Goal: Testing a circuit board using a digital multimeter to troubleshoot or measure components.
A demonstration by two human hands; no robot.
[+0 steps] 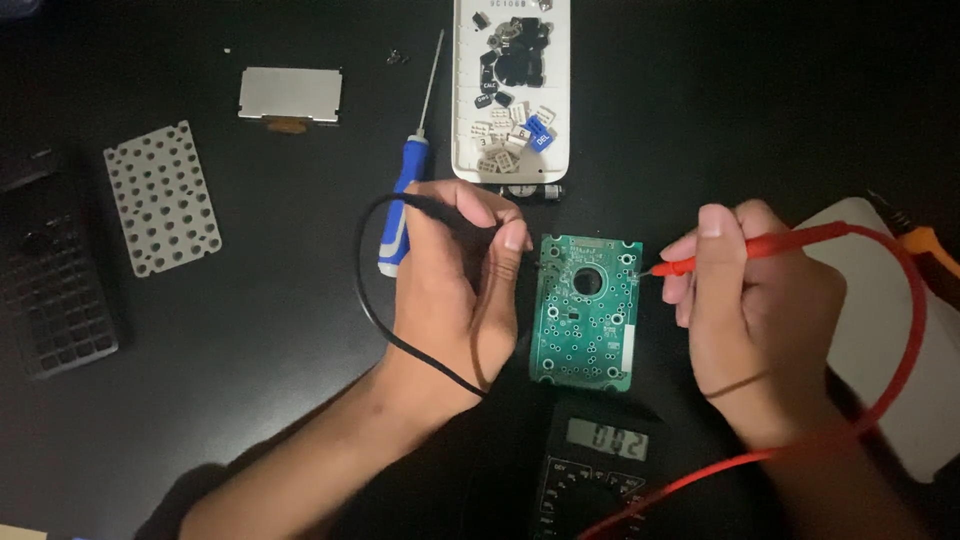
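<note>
A green circuit board (586, 312) lies flat on the dark table between my hands. My left hand (455, 290) grips a black test probe (440, 207), its tip at the board's upper left edge, its black lead looping to the left. My right hand (745, 310) pinches a red test probe (760, 247) whose tip touches the board's upper right edge; a red lead (905, 340) curves round to the lower right. A black multimeter (600, 470) with a lit grey display sits just below the board.
A blue-handled screwdriver (410, 190) lies left of my left hand. Behind the board is a white calculator shell (465, 110) holding several loose keys. A grey rubber keypad mat (162, 197), a display module (290, 95) and a black key frame (50, 280) lie at left. White pad (890, 350) at right.
</note>
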